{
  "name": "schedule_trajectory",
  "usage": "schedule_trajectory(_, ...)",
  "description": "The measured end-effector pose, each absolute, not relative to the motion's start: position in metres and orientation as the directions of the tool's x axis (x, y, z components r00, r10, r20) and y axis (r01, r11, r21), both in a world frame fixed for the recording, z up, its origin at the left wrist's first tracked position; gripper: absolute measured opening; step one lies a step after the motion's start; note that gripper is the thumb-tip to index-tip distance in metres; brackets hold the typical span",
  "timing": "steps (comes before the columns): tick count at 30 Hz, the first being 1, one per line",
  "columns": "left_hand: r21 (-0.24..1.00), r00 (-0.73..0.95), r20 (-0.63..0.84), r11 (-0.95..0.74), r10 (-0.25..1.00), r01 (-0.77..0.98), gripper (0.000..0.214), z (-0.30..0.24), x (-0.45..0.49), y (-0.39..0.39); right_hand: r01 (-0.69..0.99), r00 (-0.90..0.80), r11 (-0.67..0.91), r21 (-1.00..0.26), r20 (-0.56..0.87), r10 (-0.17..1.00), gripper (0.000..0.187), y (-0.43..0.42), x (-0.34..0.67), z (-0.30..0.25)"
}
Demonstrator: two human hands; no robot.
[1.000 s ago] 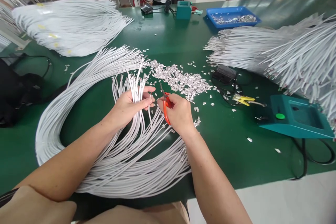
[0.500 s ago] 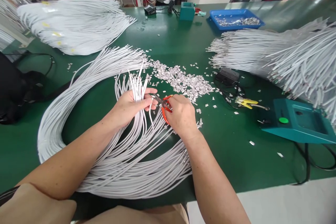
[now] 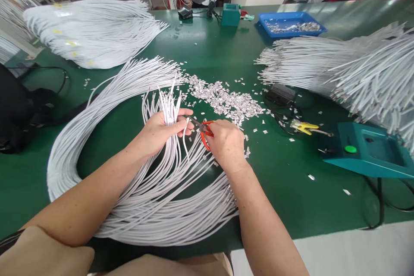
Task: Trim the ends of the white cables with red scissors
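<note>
White cables (image 3: 168,105) stand bunched in the closed left hand (image 3: 158,133), one cable (image 3: 184,143) singled out toward three o'clock, where the right hand (image 3: 228,141) firmly holds red-handled cutters (image 3: 202,127); the left fingertips partly mask the blades, so I cannot tell whether they pinch it. Silvery scraps (image 3: 226,100) heaped at two o'clock from the left hand suggest a good deal is already done, while the thick bundle (image 3: 61,159) curving from twelve o'clock round to nine and the lower strands (image 3: 155,224) at six may hold what is left.
</note>
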State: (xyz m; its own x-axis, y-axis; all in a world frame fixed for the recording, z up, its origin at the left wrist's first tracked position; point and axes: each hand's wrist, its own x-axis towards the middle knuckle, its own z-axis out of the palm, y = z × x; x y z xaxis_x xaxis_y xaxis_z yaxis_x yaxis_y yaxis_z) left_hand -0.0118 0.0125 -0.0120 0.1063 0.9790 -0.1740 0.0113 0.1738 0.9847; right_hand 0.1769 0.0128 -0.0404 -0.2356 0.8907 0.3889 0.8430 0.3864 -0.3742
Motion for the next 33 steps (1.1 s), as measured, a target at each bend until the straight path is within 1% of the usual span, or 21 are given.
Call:
schedule_trajectory(2,0.984,0.111,-0.174,0.176,0.978,-0.007,0.035,-0.012,-0.012,0.013,0.785,-0.176,0.344,-0.515,0.347,0.921,0.034,0.013,0.176,-0.038)
schedule_trajectory(4,0.984,0.114,-0.172,0.176,0.978,-0.023,0.038,-0.013,-0.012,0.013,0.728,-0.145,0.333,-0.6,0.34,0.929,0.034,0.014,0.175,-0.035)
schedule_trajectory(6,0.983,0.12,-0.174,0.18,0.977,-0.041,0.039,-0.013,-0.012,0.013,0.722,-0.152,0.364,-0.588,0.379,0.913,0.028,0.014,0.174,-0.035)
schedule_trajectory(9,0.977,0.14,-0.184,0.197,0.973,-0.084,0.039,-0.012,-0.011,0.013,0.761,-0.198,0.412,-0.501,0.426,0.883,0.017,0.015,0.174,-0.038)
schedule_trajectory(13,0.963,0.161,-0.207,0.23,0.965,-0.141,0.038,-0.01,-0.011,0.012,0.784,-0.237,0.436,-0.442,0.436,0.868,0.016,0.015,0.175,-0.043)
schedule_trajectory(16,0.96,0.17,-0.225,0.248,0.959,-0.132,0.045,-0.009,-0.011,0.011,0.779,-0.235,0.431,-0.455,0.425,0.874,0.016,0.015,0.175,-0.041)
schedule_trajectory(18,0.96,0.162,-0.236,0.255,0.958,-0.111,0.05,-0.008,-0.011,0.01,0.751,-0.178,0.383,-0.538,0.393,0.902,0.019,0.015,0.175,-0.038)
schedule_trajectory(20,0.961,0.151,-0.244,0.26,0.958,-0.093,0.05,-0.007,-0.009,0.009,0.661,-0.076,0.296,-0.689,0.331,0.941,0.024,0.014,0.174,-0.033)
schedule_trajectory(22,0.963,0.147,-0.243,0.257,0.959,-0.085,0.043,-0.006,-0.006,0.007,0.494,0.015,0.213,-0.843,0.253,0.967,0.024,0.014,0.173,-0.027)
schedule_trajectory(24,0.966,0.137,-0.235,0.246,0.962,-0.077,0.035,-0.007,-0.002,0.006,0.314,0.058,0.168,-0.934,0.196,0.979,0.019,0.013,0.173,-0.022)
schedule_trajectory(27,0.974,0.082,-0.219,0.223,0.972,-0.04,0.031,-0.012,0.001,0.005,0.139,0.092,0.132,-0.981,0.146,0.985,0.01,0.011,0.173,-0.017)
schedule_trajectory(29,0.977,0.051,-0.214,0.214,0.975,-0.002,0.032,-0.015,0.003,0.004,0.063,0.106,0.107,-0.992,0.113,0.988,0.01,0.011,0.173,-0.016)
schedule_trajectory(33,0.978,0.039,-0.208,0.206,0.977,0.042,0.047,-0.017,0.006,0.003,-0.037,0.089,0.054,-0.998,0.051,0.995,0.01,0.01,0.173,-0.014)
